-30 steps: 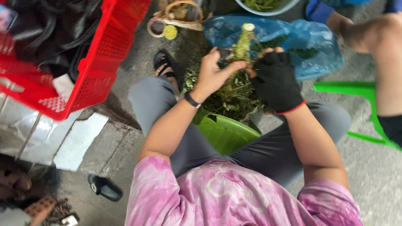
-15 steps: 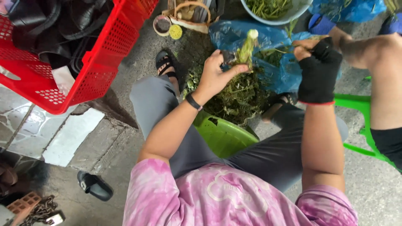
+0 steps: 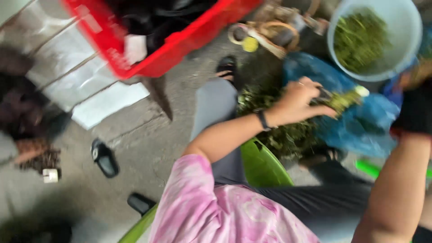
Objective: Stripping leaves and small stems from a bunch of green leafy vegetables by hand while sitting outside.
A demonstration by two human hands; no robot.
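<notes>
A green leafy stalk (image 3: 343,100) with a pale cut end lay tilted, held over a blue plastic bag (image 3: 360,130), blurred.

Single head view, steep downward tilt, close over lap and hands (image 3: 297,101); floor (image 3: 148,135) fills left.

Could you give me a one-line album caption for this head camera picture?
Seated over a green stool, a person's left hand grips a leafy stalk near a bowl of greens; gloved right hand alongside.
</notes>
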